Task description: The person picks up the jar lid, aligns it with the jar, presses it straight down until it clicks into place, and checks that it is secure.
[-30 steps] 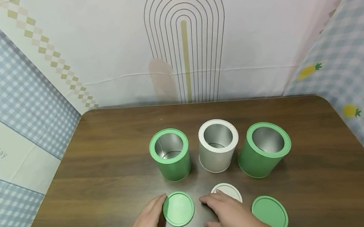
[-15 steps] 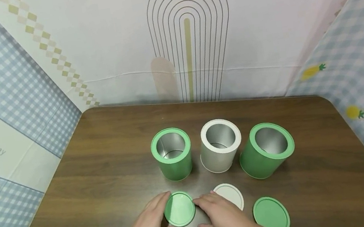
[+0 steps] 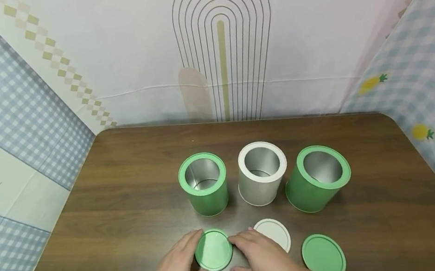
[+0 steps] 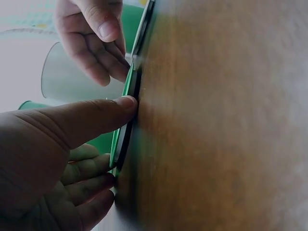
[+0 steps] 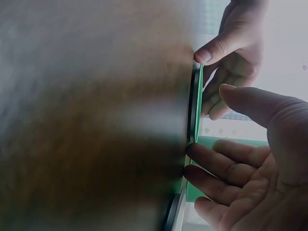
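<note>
A round green lid (image 3: 213,251) lies between my hands on the front of the wooden table. My left hand (image 3: 175,266) holds the lid's left side, thumb at the near rim and fingers at the far rim. In the left wrist view that thumb (image 4: 118,108) touches the lid's edge. My right hand (image 3: 265,257) has its fingertips right at the lid's right rim, with the thumb standing apart from it, as the right wrist view shows. Part of a white lid (image 3: 276,234) is hidden behind the right hand.
Behind the lids stand three topless cans: a green can (image 3: 209,202), a white can (image 3: 258,190) and another green can (image 3: 308,194). A second green lid (image 3: 323,258) lies right of my right hand. Patterned cloth (image 3: 137,49) hangs around the wooden table (image 3: 126,205).
My right hand has moved left from over the white lid to the rim of the green lid, uncovering more of the white one. The left hand has drawn slightly closer around the green lid.
</note>
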`<state>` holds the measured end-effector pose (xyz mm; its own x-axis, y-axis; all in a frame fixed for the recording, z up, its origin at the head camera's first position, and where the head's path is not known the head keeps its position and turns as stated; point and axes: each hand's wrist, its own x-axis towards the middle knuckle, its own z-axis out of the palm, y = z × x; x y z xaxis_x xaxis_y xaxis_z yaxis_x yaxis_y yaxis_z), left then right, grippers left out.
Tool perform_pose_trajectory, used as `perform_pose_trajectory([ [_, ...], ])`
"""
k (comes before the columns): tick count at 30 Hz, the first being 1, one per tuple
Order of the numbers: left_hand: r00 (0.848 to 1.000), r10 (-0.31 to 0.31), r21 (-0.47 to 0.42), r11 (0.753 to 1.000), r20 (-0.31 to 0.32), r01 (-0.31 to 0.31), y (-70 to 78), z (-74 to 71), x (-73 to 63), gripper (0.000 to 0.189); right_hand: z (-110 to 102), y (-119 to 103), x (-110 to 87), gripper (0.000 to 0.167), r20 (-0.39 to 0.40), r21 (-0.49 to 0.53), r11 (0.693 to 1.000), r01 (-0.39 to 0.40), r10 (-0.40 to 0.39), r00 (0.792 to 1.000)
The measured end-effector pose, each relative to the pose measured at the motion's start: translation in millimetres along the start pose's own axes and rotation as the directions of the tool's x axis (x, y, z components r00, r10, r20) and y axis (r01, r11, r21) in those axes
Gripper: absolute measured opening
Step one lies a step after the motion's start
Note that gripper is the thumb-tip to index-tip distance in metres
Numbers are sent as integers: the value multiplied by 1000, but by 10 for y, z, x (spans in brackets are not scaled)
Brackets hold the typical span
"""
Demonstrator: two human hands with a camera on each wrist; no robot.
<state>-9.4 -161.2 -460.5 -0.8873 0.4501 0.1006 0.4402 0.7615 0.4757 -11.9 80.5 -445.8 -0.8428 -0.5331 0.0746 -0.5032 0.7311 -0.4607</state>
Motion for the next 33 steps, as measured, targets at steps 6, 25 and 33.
perform_pose_trajectory([
  [6, 1000, -17, -26, 1000, -8, 17, 5, -8, -1, 81, -3, -29, 2, 58, -22, -3, 999, -32, 32, 999],
  [25, 991, -49, -87, 995, -126, 38, 64, -10, -20, 81, 11, -68, 26, 72, -174, 46, 999, -8, 16, 985],
  [33, 990, -49, -96, 995, -130, 36, 93, -27, -37, 81, 16, -68, 27, 69, -214, 60, 998, 12, 1, 977],
])
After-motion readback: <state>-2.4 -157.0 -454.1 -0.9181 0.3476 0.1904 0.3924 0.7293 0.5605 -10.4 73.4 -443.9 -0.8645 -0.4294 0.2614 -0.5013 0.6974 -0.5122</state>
